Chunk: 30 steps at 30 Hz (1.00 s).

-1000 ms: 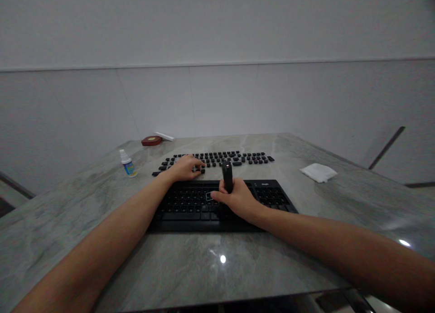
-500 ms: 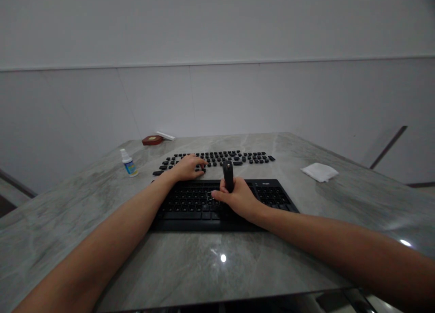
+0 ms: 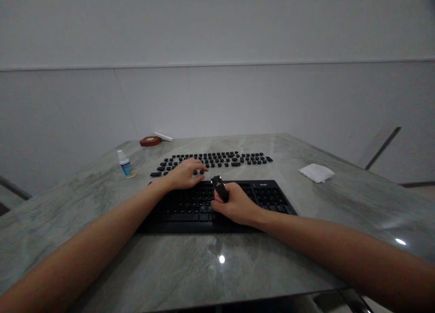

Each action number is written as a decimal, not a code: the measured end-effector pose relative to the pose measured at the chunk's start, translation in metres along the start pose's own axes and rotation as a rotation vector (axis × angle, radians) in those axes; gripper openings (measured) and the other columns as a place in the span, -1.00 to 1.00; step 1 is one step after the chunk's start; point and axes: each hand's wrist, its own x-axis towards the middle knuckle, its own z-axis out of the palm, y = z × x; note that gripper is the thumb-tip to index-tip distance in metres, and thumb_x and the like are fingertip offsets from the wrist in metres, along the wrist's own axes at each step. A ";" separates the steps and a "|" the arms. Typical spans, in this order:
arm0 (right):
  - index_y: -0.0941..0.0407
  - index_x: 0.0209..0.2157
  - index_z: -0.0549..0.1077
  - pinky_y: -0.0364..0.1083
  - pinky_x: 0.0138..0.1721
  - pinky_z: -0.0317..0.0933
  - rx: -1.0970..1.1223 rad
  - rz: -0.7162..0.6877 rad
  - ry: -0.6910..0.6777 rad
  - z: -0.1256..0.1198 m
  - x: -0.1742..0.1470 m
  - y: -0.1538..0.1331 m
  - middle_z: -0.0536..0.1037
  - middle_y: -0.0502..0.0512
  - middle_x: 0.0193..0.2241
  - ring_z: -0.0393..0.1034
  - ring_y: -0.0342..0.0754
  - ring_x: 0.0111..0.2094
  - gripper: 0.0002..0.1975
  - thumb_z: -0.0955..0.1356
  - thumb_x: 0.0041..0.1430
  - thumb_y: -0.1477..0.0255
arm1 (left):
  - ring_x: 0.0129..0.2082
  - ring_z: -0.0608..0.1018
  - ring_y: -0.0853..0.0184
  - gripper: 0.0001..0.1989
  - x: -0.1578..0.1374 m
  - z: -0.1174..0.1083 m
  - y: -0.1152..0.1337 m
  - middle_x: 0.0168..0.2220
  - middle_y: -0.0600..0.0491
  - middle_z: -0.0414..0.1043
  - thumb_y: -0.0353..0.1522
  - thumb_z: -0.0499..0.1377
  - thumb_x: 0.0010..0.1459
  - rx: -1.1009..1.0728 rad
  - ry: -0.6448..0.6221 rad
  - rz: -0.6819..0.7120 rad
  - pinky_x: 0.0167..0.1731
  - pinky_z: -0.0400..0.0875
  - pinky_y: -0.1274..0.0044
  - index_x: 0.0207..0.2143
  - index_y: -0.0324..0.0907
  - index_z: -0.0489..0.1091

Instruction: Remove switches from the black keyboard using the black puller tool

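My right hand (image 3: 236, 204) is closed around a black keycap puller (image 3: 220, 189), over the middle of a black keyboard (image 3: 190, 228). The puller's thick end points up and to the left; its lower end is hidden by my fingers. Many key positions on the keyboard show small pale stems instead of caps, while several large keys along the front row are in place. My left hand (image 3: 186, 173) is at the keyboard's back edge, thumb and forefinger apart. Close to its fingers lie a few of the loose black keycaps (image 3: 235, 164) set out in rows behind the keyboard.
A small white spray bottle (image 3: 126, 165) with a blue label stands at the left. Behind it are a reddish-brown case (image 3: 150, 141) and a flat white strip (image 3: 163, 136). A folded white cloth (image 3: 316, 173) lies at the right of the marbled table (image 3: 163, 272). A pale wall rises behind.
The keycap puller has tipped from near upright to leaning left in my right hand. A thin wire frame by my right thumb no longer shows. My left hand has shifted slightly towards me.
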 end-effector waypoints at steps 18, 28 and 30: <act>0.15 -0.50 0.31 -0.11 -0.35 0.10 -0.576 -0.496 -0.091 0.006 -0.009 0.005 0.42 0.05 -0.52 0.28 -0.07 -0.42 -0.88 0.30 0.05 0.62 | -0.04 0.47 0.22 -0.79 -0.050 -0.024 0.045 -0.09 -0.09 0.51 -0.43 0.13 0.28 -0.207 -0.080 0.273 0.01 0.39 0.35 -0.07 -0.20 0.49; 0.16 -0.43 0.36 -0.06 -0.35 0.03 -0.803 -0.658 -0.160 0.000 -0.008 -0.001 0.46 0.09 -0.49 0.30 -0.04 -0.41 -0.96 0.29 0.03 0.56 | -0.02 0.48 0.25 -0.90 -0.049 -0.028 0.062 -0.02 -0.05 0.44 -0.49 0.20 0.17 -0.436 -0.138 0.146 0.06 0.34 0.40 -0.31 -0.20 0.52; 0.16 -0.43 0.36 -0.06 -0.35 0.02 -0.810 -0.670 -0.169 -0.001 -0.007 0.000 0.45 0.09 -0.50 0.28 -0.04 -0.41 -0.95 0.29 0.01 0.56 | -0.01 0.47 0.26 -0.91 -0.049 -0.026 0.061 -0.02 -0.04 0.43 -0.50 0.20 0.18 -0.421 -0.154 0.143 0.06 0.33 0.40 -0.34 -0.20 0.50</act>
